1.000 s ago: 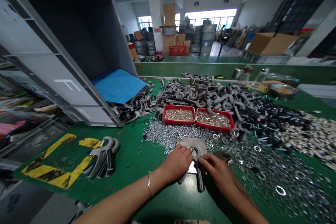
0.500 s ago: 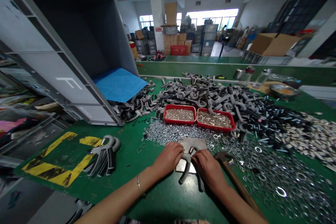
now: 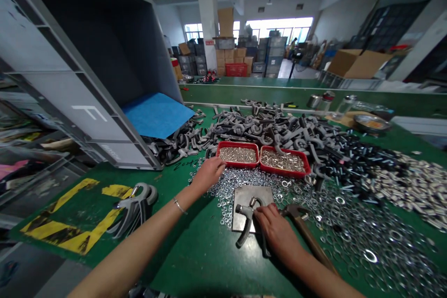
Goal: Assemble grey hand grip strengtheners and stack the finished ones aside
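My left hand [image 3: 209, 174] reaches out over the loose steel nuts [image 3: 237, 184], its fingers bunched beside the corner of a red tray [image 3: 237, 166]. Whether those fingers hold a nut is hidden. My right hand [image 3: 275, 230] lies closed over the lower part of a grey-and-black spring hand grip [image 3: 246, 219]. The grip rests on a square steel plate [image 3: 252, 193] sunk among the nuts and washers. A wooden-handled hammer [image 3: 307, 237] lies just right of my right hand, its head near the plate.
A tipped grey plastic crate [image 3: 80, 56] with a blue sheet [image 3: 157, 115] looms at the left. Heaps of grey handles [image 3: 265, 125], bolts [image 3: 356, 160] and washers [image 3: 366, 228] cover the green bench. Finished hand grips [image 3: 134, 209] lie on a yellow taped square.
My left hand has left the hand grip and moved up and left to the nuts near the red tray. My right hand stays on the grip, which still rests on the plate.
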Demonstrator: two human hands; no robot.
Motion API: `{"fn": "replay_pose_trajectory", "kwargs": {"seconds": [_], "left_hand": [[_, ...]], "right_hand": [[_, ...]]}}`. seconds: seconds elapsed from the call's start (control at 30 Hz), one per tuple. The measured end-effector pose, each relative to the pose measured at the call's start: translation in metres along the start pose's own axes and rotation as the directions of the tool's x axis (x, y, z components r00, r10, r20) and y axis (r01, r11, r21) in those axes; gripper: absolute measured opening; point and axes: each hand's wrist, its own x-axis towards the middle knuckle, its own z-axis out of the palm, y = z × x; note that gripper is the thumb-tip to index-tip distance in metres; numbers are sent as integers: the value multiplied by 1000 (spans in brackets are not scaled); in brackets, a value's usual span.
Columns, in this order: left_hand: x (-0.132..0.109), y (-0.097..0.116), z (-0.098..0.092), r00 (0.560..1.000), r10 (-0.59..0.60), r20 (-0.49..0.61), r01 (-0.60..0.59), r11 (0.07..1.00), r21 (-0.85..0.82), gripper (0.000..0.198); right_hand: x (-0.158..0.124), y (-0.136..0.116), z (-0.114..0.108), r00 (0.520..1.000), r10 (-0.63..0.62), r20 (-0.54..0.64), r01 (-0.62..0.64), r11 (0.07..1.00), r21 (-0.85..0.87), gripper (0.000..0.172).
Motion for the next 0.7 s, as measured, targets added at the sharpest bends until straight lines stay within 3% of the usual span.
{"fn": "replay_pose_trajectory", "kwargs": {"seconds": [0.13,0.27,0.37,0.43,0.5,0.6,0.7], "left_hand": [[31,-20,6,998,-59,2,59,993,102,22],[61,-38,11,990,-125,71,108,973,202,20],[77,-39,15,980,-168,110,134,955,264,18],[81,-34,18,976,-192,106,153,942,300,21],[81,-27,21,974,-197,116,151,935,321,22],[81,-18,27,961,-171,218,97,944,316,22],[88,-15,32,930,-179,321,80,951,299,29]], "right_hand": [[-20,17,-21,994,104,-18,-100,983,155,28],[-78,46,-37,934,342,-106,-326,935,143,27],[-125,52,-41,881,474,-15,-471,878,92,37],[-142,48,-42,828,555,75,-560,822,98,42],[-143,47,-44,753,629,193,-656,741,147,41],[-125,53,-51,650,655,385,-758,588,280,40],[-102,62,-64,632,670,389,-773,512,374,43]]}}
